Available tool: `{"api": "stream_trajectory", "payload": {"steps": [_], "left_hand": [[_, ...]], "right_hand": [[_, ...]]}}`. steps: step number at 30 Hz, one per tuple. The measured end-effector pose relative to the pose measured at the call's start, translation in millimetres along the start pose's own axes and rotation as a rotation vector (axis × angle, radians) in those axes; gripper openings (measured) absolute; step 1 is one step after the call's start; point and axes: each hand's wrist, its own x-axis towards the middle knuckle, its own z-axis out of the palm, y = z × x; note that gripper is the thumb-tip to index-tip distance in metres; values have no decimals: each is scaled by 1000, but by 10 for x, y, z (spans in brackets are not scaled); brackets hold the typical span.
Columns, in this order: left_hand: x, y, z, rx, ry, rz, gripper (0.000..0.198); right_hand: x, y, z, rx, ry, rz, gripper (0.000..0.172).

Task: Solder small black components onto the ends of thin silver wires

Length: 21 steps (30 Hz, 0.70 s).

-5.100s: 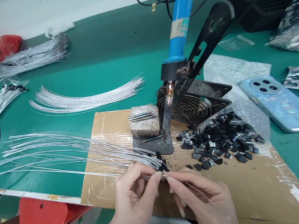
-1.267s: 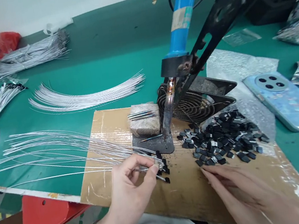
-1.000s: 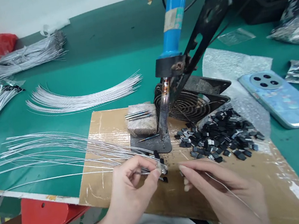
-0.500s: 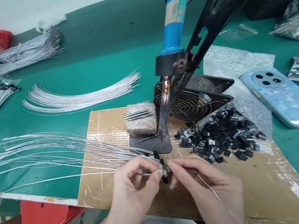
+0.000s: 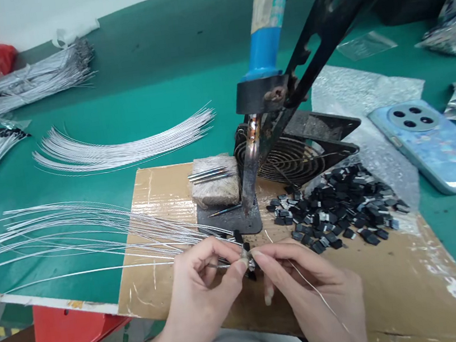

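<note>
My left hand is closed in a pinch on the near ends of a fan of thin silver wires that spreads left across the cardboard sheet. Several of those wire ends carry small black parts at my fingertips. My right hand is closed in a pinch on a small black part right against the left fingertips, and a single thin wire runs back over that hand. A pile of small black parts lies just right of both hands.
A blue-handled soldering iron in a black stand points down onto a small metal plate, beside a grey block and a black fan. A phone, bubble wrap and further wire bundles lie on the green table.
My right hand left the black pile with a part and a wire, came left and met my left fingertips. My left hand has kept its pinch on the wire ends.
</note>
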Motion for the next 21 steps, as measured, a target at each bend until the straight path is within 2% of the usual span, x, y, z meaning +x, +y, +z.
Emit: {"api": "stream_trajectory", "payload": {"steps": [10,13,16,21], "left_hand": [[18,4,-1,47,-11,-5,13],[26,9,1,64,-15,-20,11],[42,11,5,77,8,-23,9],[87,59,26,121,41,-22,8]], "right_hand": [[2,10,-5,-22,-6,-29,13],[-7,32,-28,-92,-7,-96,18],[-44,32,-54,-160,-12,-198,33],[-90,-43,-106,-429,55,-146,30]]}}
